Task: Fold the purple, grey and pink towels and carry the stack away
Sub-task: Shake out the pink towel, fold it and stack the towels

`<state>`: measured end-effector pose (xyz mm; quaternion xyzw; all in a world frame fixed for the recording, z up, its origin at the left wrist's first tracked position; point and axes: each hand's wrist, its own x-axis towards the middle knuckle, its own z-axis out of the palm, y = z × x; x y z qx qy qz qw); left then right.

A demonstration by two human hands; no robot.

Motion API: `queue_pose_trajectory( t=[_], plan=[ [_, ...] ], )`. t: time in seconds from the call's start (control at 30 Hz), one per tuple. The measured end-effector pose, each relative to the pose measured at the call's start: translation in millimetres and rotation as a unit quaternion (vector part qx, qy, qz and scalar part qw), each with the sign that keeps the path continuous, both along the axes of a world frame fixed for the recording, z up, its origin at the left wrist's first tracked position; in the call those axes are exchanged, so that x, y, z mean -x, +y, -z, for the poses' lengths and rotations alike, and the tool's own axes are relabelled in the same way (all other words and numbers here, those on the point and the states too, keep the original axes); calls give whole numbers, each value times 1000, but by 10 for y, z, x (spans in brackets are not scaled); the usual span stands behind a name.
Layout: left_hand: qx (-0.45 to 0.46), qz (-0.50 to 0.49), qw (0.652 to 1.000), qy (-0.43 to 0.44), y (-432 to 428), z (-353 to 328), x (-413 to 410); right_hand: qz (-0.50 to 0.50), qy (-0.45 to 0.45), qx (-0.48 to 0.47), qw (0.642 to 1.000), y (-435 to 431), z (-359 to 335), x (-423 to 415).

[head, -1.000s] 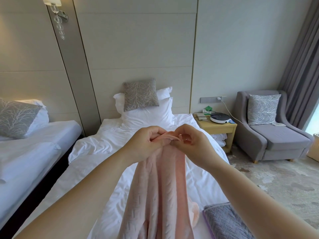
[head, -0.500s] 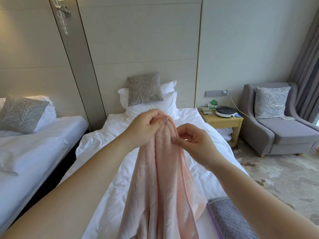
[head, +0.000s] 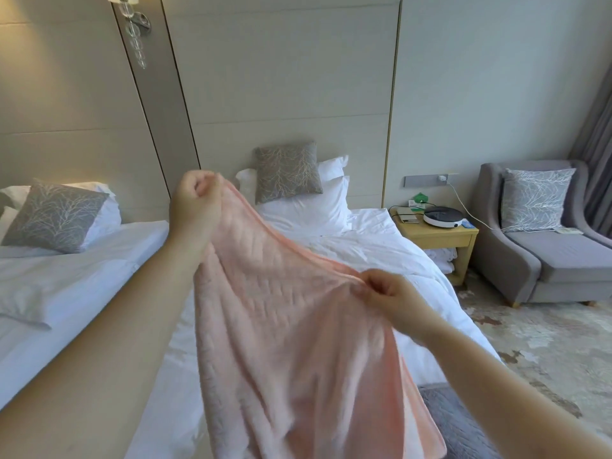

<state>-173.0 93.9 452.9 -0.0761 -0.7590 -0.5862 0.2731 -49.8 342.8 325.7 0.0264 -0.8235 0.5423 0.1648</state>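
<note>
The pink towel [head: 291, 342] hangs in the air over the white bed [head: 374, 260], spread between my two hands. My left hand [head: 195, 203] is raised high and grips one top corner in a fist. My right hand [head: 387, 296] is lower and to the right, pinching the top edge. The towel's lower part drops out of the frame at the bottom. A grey towel [head: 457, 422] lies folded on the bed at the lower right, partly behind the pink one and my right arm. No purple towel is plainly visible.
A second bed [head: 66, 276] with a grey cushion stands on the left. A wooden nightstand [head: 437, 236] carrying a round white device sits right of the bed. A grey armchair [head: 556, 256] and curtains [head: 596, 127] are at the far right, with patterned carpet [head: 530, 342] between.
My hands have moved apart along the towel's top edge: the left rose up and left, the right dropped down and right. The bunched towel has spread open between them.
</note>
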Motion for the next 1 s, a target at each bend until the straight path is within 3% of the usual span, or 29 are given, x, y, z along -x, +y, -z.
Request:
queue_pose_trajectory(
  t=[0.07,0.13,0.2,0.23,0.3,0.43,0.6,0.73,0.9,1.0],
  plan=[
    [63,140,987,-42,75,183,-101,-46,27,-22,998,-47,-277,8],
    [168,309,930,-107,251,360,-287,-95,32,-51,994,-145,-515,29],
    [290,391,864,-131,404,498,-410,-130,27,-57,990,-209,-661,50],
    [316,401,850,-128,451,545,-422,-128,28,-63,989,-211,-694,67],
    [295,405,859,-107,487,549,-413,-102,33,-66,992,-175,-692,80],
    [201,338,919,-28,522,399,-405,-46,52,-52,996,-58,-472,68],
    [40,260,965,-11,424,91,-278,-12,-11,-83,996,117,-151,5],
    [-30,249,968,-7,288,-72,-209,-44,-104,-90,989,166,76,-38],
    [-32,290,956,-16,301,-32,-201,-119,-116,-145,975,-35,190,-7],
    [-45,277,960,-22,291,-4,-147,-66,-106,-170,978,-60,237,55]
  ],
)
